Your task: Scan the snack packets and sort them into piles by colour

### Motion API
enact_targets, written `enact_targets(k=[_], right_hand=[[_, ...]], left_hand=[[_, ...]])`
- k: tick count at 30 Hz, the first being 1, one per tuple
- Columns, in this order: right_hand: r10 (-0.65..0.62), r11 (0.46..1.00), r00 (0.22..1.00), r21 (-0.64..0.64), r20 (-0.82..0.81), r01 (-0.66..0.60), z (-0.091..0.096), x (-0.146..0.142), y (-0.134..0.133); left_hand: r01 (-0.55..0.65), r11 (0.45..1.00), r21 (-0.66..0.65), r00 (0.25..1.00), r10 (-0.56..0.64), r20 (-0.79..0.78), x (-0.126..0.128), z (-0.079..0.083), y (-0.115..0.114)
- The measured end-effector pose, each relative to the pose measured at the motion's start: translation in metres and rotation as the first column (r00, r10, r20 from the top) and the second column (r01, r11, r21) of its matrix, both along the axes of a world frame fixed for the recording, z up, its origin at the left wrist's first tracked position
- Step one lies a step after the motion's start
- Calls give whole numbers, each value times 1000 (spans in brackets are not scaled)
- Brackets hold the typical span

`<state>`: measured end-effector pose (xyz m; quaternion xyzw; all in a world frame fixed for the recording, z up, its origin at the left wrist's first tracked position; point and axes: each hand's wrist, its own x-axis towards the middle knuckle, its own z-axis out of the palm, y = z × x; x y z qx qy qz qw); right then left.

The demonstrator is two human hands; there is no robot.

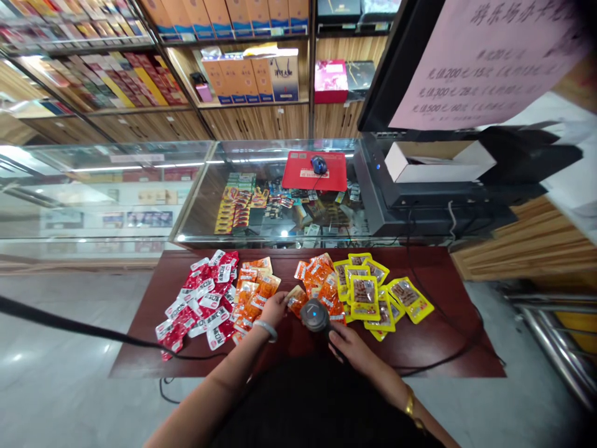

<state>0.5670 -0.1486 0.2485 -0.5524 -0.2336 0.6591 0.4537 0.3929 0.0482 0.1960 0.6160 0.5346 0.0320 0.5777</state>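
Note:
My left hand point(276, 309) pinches the edge of an orange snack packet point(295, 298) near the middle of the table. In my right hand point(346, 341) is the handle of a dark barcode scanner point(314, 315), whose round head shows a small blue light. The scanner head overlaps the lower right part of the held packet; whether they touch I cannot tell. Orange packets lie in two piles, a left orange pile point(254, 292) beside my left hand and a right orange pile point(326, 283) behind the scanner. Yellow snack packets point(364, 297) lie to the right. Red-and-white packets point(212, 289) spread at the left.
The dark red table point(140, 348) butts against a glass display counter point(196, 211). On the glass are a red mouse pad point(298, 180) and a blue mouse point(319, 164). A black monitor point(373, 81) and a white open box point(433, 171) stand at right. Black cables point(438, 359) cross the table.

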Motion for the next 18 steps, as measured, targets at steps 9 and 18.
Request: enact_targets(k=[9, 18], right_hand=[[-19, 1000, 998, -7, -59, 19, 23, 0, 10], [-117, 990, 988, -94, -104, 107, 29, 4, 4]], left_hand=[[102, 994, 47, 994, -100, -38, 16, 27, 4], [104, 988, -114, 980, -82, 179, 44, 38, 22]])
